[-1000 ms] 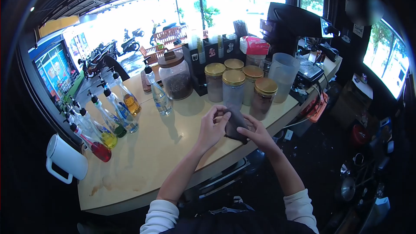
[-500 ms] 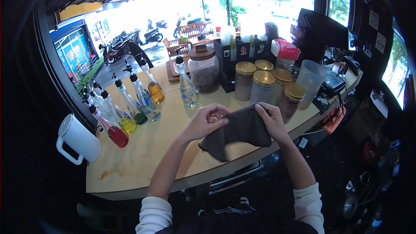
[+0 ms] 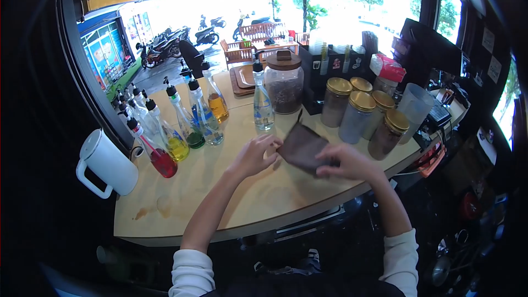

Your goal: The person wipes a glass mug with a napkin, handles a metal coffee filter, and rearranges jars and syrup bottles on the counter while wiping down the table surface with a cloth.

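A dark brown-grey cloth (image 3: 301, 147) is stretched between my hands above the wooden counter, one corner pointing up. My left hand (image 3: 254, 157) has its fingertips at the cloth's left edge, thumb and fingers curled around that corner. My right hand (image 3: 352, 163) is smeared by motion and grips the cloth's right side, thumb low and fingers above. Just beyond the cloth stand a pump bottle of clear liquid (image 3: 263, 104) and a big glass jar with a wooden lid (image 3: 284, 85).
Several pump bottles with coloured syrups, a red one (image 3: 163, 162) among them, line the counter's left. A white jug (image 3: 113, 168) stands at the left edge. Gold-lidded jars (image 3: 358, 121) and a clear plastic container (image 3: 413, 107) are right. Brown stains (image 3: 141, 213) mark the counter (image 3: 192, 217).
The cloth has turned and now looks smaller and more squared, with a corner up. My right hand has swung lower and points left. The view has shifted, so the counter sits further right.
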Demonstrator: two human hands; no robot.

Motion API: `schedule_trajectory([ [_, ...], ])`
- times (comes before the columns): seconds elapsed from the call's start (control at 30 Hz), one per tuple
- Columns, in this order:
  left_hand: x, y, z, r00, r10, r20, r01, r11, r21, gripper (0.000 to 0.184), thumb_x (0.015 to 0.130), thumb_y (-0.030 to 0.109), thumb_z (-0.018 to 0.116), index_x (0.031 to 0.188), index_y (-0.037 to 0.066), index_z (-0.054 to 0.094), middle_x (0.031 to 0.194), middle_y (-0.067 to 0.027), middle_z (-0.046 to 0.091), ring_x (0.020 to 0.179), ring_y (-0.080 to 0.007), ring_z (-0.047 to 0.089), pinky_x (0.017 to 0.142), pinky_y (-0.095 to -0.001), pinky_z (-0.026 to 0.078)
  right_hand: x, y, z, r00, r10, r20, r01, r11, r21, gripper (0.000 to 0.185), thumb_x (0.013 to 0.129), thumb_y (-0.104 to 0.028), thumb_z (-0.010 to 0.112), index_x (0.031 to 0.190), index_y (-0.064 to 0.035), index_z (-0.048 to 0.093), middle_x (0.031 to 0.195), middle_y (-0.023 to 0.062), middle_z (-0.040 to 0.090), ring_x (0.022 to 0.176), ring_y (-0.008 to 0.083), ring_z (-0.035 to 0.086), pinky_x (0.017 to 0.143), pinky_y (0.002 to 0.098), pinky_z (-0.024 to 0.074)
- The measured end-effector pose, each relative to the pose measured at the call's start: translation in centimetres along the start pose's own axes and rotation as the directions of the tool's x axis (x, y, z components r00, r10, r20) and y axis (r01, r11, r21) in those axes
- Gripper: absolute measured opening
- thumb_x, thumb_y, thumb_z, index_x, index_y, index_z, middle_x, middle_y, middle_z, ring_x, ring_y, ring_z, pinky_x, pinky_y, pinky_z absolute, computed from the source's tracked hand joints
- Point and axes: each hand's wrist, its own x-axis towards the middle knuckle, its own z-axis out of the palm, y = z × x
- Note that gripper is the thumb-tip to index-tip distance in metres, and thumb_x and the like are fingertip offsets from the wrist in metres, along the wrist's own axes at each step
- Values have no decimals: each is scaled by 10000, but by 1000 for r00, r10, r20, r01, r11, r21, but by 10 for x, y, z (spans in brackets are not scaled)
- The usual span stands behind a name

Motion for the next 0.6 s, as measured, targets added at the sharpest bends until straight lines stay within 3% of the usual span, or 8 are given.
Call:
schedule_trajectory([
  [0.07,-16,-14,-8,990,-100,95,100,995,1,282,792,142,639,1052,46,580,994,-99,624,930,-224,600,846,-340,465,-4,17,33,948,253,191,-214,955,-205,371,846,-258,631,1147,-43,604,1175,149,574,1014,277,592,865,355,468],
  [0.1,-22,-19,-12,982,-155,108,160,986,-39,283,796,149,627,1055,47,576,1014,-99,625,927,-227,603,835,-347,472,2,28,50,948,254,190,-216,956,-199,371,846,-258,631,1147,-43,604,1175,149,574,1014,277,592,865,355,468],
  [0.17,-27,-30,-17,970,-210,125,221,972,-83,284,799,155,616,1058,47,572,1034,-99,625,925,-230,606,825,-355,478,15,56,83,985,160,-63,-169,971,-170,543,874,-370,568,1307,-60,463,1382,149,415,1261,314,420,1025,425,357],
  [0.27,-23,-41,-16,954,-291,66,298,944,-143,338,810,159,628,1119,52,541,1051,-86,628,928,-211,606,821,-349,477,36,81,125,986,162,42,-131,903,-409,621,902,-424,491,1399,-89,332,1481,134,273,1361,309,266,1091,499,223],
  [0.3,-21,-46,-13,950,-314,6,308,930,-201,387,809,162,640,1158,55,511,1069,-83,620,931,-208,603,820,-350,475,36,97,144,960,237,151,-158,899,-408,617,924,-473,394,1414,-105,315,1502,120,233,1391,304,194,1102,552,124],
  [0.4,-6,-61,-8,925,-364,-110,330,913,-241,504,802,174,668,1237,64,438,1133,-86,582,960,-208,587,829,-355,467,43,126,134,970,217,109,-166,920,-354,620,927,-490,360,1421,-120,310,1506,112,227,1393,297,191,1109,542,110],
  [0.53,18,-80,23,822,-475,-313,387,870,-305,729,755,237,737,1327,59,322,1264,-124,454,1100,-240,499,899,-380,428,77,172,116,911,412,-30,-389,833,-394,648,927,-508,323,1441,-116,271,1520,103,194,1400,298,170,1108,560,85],
  [0.6,39,-86,41,766,-504,-400,427,863,-269,820,716,271,772,1340,44,291,1277,-149,418,1143,-265,456,929,-391,406,92,178,129,930,367,-14,-331,822,-462,664,926,-520,310,1442,-105,264,1522,107,186,1400,306,166,1104,571,84],
])
